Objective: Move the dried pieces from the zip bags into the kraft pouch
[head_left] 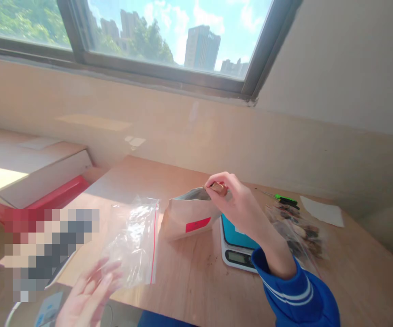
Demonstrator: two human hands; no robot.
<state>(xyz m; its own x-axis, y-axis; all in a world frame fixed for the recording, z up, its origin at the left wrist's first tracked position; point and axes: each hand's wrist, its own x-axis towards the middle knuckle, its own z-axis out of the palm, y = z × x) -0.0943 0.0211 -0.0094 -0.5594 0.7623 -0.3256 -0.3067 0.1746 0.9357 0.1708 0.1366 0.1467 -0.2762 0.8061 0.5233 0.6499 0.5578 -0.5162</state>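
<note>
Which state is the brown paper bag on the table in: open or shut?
Open. The brown paper bag gapes at its top edge, where the right hand holds a small brown piece at the mouth.

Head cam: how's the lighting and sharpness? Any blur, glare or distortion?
Head view: hard sunlight from the window, bright patches on the table; left hand soft with blur behind the clear zip bag; right hand at the paper bag is sharper; wide-angle tilt bends the frame edges; scale display unreadable.
</note>
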